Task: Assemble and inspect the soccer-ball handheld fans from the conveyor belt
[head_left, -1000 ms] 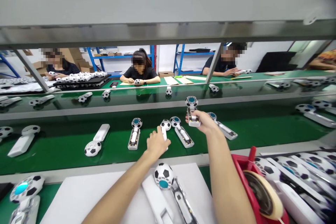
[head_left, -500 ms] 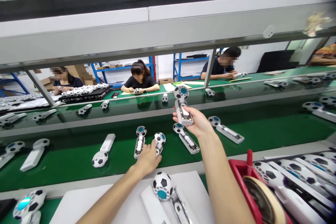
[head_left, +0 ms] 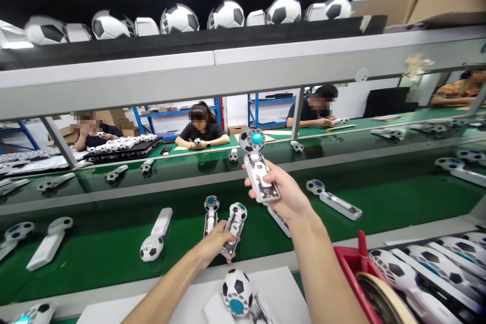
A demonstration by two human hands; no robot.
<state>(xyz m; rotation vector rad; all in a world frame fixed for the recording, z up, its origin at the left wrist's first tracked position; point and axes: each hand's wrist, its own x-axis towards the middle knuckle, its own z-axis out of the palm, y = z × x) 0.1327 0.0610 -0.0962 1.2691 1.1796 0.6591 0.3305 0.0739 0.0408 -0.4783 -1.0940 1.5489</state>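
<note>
In my right hand (head_left: 283, 190) is a handheld gadget with a soccer-ball head (head_left: 261, 182), held up above the green belt. Its handle lies open, showing circuitry, and the disc on its head glows cyan. My thumb presses on the white part inside the handle. My left hand (head_left: 214, 245) grips a second open gadget (head_left: 237, 220), tilted, low over the belt. Just left of it stands another open gadget (head_left: 211, 205), partly behind my fingers. A further gadget's handle (head_left: 280, 223) shows below my right hand, its head hidden.
More gadgets, such as a closed one (head_left: 152, 248), lie along the green belt (head_left: 114, 243). In front, a white sheet (head_left: 197, 288) bears gadget parts (head_left: 237, 291). A red tape dispenser (head_left: 347, 263) and a stack of gadgets (head_left: 425, 283) stand right. Overhead runs a shelf (head_left: 152, 81); co-workers sit beyond.
My left hand has taken hold of the second gadget and tilted it up. The disc on the gadget in my right hand now glows. The view has tipped upward.
</note>
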